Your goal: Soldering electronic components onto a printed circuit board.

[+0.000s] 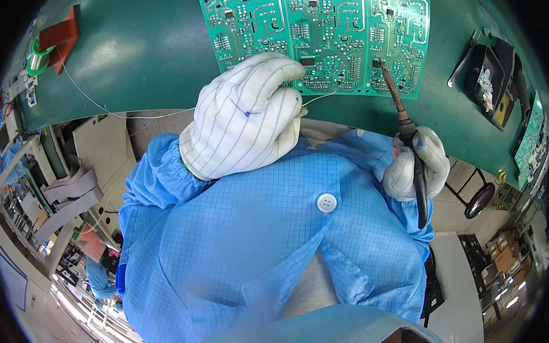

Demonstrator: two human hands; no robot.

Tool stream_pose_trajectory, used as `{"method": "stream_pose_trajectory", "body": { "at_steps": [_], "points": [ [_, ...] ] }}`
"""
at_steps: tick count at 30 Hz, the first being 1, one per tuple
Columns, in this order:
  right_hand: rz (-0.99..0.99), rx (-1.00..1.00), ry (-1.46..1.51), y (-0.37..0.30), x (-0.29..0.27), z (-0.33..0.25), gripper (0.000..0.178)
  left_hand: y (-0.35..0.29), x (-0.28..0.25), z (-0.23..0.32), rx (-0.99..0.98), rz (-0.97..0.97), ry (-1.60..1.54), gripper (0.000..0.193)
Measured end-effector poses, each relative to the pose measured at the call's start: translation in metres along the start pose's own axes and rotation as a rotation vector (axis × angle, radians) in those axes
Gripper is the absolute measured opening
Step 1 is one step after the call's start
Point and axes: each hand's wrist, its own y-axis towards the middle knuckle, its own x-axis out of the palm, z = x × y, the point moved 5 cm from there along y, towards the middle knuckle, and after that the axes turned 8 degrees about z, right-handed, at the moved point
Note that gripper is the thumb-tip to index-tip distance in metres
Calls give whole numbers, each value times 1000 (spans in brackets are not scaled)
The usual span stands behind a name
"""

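Note:
A panel of green circuit boards [329, 45] lies on the green bench, small parts and solder joints facing up. My gloved left hand [246, 115] is closed around a thin solder wire [319, 98], whose free end reaches over the panel's near edge. Part of that hand covers the near left corner of the panel. In my gloved right hand [417, 165] is a soldering iron [404, 116], gripped by its dark handle. Its tip meets or hovers just over the right-hand board, beside a small black chip [377, 63]; contact is too fine to tell.
From a green-rimmed solder spool [39, 57] on a reddish-brown stand [60, 36], the wire runs across the bench [139, 49] to my left hand. At the right are a black holder [490, 83] with solder scraps and another green board [529, 143]. A round black stool part [479, 201] stands below.

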Motion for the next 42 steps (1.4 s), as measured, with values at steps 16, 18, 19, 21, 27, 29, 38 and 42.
{"method": "stream_pose_trajectory", "body": {
  "at_steps": [16, 18, 19, 21, 27, 29, 38, 42],
  "points": [
    [15, 30, -30, 5, 2, -6, 36, -11, -4, -5, -29, -32, -91, 18],
    [15, 40, -13, 4, 2, -6, 35, -12, -5, -5, -42, -30, -112, 23],
    [16, 47, -5, 4, 2, -6, 35, -12, -6, -5, -51, -31, -123, 26],
    [19, 60, 6, 5, 2, -5, 35, -11, -6, -5, -48, -41, -137, 25],
    [30, 57, 17, 4, 2, -3, 34, -12, -8, -7, -50, -40, -164, 23],
    [31, 54, 13, 4, 2, -2, 35, -12, -8, -8, -56, -45, -171, 22],
    [-169, 7, 123, 21, 18, -10, 38, -9, -8, -9, -66, -35, -136, 22],
    [-294, -122, 3, 25, 34, -21, 52, -9, -6, -9, -59, -13, -104, 23]
  ]
}}
